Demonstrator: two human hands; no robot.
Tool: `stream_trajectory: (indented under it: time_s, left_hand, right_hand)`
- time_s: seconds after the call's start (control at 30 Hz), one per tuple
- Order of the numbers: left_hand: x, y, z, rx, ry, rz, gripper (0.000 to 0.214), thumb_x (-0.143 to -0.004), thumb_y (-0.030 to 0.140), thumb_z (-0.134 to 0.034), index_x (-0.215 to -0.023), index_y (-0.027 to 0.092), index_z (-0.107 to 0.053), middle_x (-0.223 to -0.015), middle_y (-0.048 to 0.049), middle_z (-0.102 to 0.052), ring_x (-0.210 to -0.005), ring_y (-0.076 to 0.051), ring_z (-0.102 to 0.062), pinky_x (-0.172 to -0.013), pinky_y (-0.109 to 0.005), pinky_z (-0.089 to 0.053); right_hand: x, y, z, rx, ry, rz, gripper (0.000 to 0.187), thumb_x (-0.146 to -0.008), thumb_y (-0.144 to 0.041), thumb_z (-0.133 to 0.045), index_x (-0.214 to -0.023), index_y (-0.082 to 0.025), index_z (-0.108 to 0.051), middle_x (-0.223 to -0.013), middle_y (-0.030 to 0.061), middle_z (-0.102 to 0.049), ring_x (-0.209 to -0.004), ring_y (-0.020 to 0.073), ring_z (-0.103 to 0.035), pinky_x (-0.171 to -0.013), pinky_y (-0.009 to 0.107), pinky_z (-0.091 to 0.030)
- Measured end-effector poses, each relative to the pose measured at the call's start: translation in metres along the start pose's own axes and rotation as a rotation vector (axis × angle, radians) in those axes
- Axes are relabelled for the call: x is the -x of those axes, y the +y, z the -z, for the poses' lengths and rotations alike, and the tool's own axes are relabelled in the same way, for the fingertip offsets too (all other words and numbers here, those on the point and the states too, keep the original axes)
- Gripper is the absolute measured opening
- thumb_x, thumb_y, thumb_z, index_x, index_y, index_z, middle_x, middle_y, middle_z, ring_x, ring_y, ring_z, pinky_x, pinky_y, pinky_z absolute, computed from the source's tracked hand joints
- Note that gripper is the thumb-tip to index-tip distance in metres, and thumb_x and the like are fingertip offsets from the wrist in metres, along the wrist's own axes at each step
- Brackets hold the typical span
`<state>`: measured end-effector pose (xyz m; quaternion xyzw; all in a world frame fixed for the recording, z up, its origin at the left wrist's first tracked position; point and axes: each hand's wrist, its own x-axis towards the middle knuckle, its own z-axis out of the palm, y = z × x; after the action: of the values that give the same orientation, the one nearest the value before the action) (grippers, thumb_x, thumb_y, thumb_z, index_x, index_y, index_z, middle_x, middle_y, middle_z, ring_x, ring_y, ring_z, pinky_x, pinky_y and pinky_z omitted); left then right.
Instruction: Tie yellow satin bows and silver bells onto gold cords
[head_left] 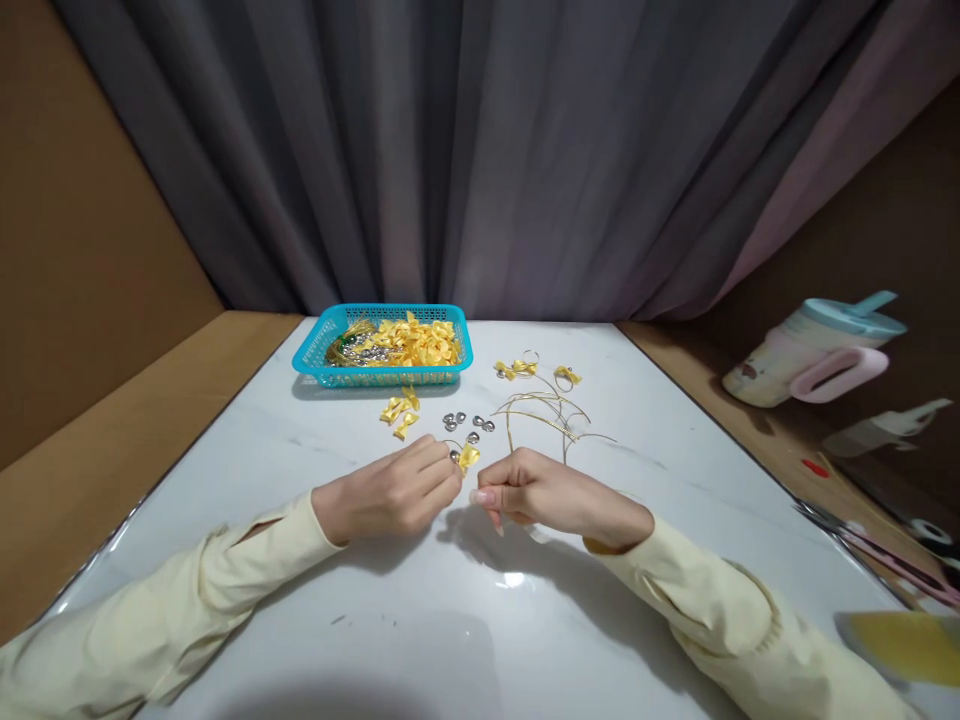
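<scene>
My left hand [401, 487] is closed in a pinch on a yellow ribbon bow [469, 456], which has a small silver piece and a thin gold loop at its side. Close by on the right, my right hand [536, 492] has thumb and forefinger pressed together; whatever they may hold is too small to make out. Just beyond the hands lie several shiny silver pieces [454, 421]. More yellow bows [406, 425] rest behind my left hand. Thin gold cords [551, 400] spread over the table behind my right hand.
A blue basket [307, 365] holds yellow bows, silver pieces and gold cords. Looped bows [568, 376] lie at the back right. Along the right side are a lidded cup [787, 350], a small bottle [874, 432] and scissors [825, 522]. A grey curtain [525, 160] hangs behind.
</scene>
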<state>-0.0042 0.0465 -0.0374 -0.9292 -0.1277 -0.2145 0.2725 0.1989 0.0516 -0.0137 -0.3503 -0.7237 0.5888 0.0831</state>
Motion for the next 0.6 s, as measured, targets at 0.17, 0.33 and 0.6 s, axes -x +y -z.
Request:
stream_trajectory:
  time_s: [0.17,0.33,0.6]
  left_hand:
    - [-0.0017,-0.0023,0.0050,0.006,-0.019,-0.034,0.025,-0.084,0.003,-0.042,-0.065,0.012,-0.055,-0.056,-0.0027,-0.045,-0.055,-0.016,-0.037,-0.052,-0.031,-0.032]
    - [-0.0030,-0.0039,0.0053,0.026,-0.011,-0.022,0.023,-0.083,0.002,-0.044,-0.066,0.011,-0.056,-0.055,-0.0022,-0.043,-0.055,-0.016,-0.036,-0.052,-0.030,-0.031]
    - [-0.0020,-0.0019,0.0048,0.291,-0.046,0.152,0.025,-0.087,0.004,-0.039,-0.068,0.012,-0.054,-0.059,-0.0026,-0.046,-0.060,-0.015,-0.035,-0.055,-0.029,-0.033]
  right_hand:
    - [-0.0002,0.0030,0.0018,-0.047,0.021,0.037,0.036,-0.083,-0.034,-0.050,-0.053,-0.015,-0.048,-0.041,-0.0085,-0.028,-0.042,0.0057,-0.023,-0.043,0.021,-0.018]
    - [0.0001,0.0029,0.0033,-0.081,0.016,0.053,0.035,-0.083,-0.032,-0.051,-0.052,-0.015,-0.047,-0.042,-0.0080,-0.029,-0.042,0.0054,-0.023,-0.043,0.021,-0.019]
    - [-0.0012,0.0051,0.0068,-0.096,0.017,0.055,0.038,-0.082,-0.037,-0.053,-0.052,-0.014,-0.049,-0.042,-0.0080,-0.030,-0.041,0.0050,-0.022,-0.043,0.021,-0.017]
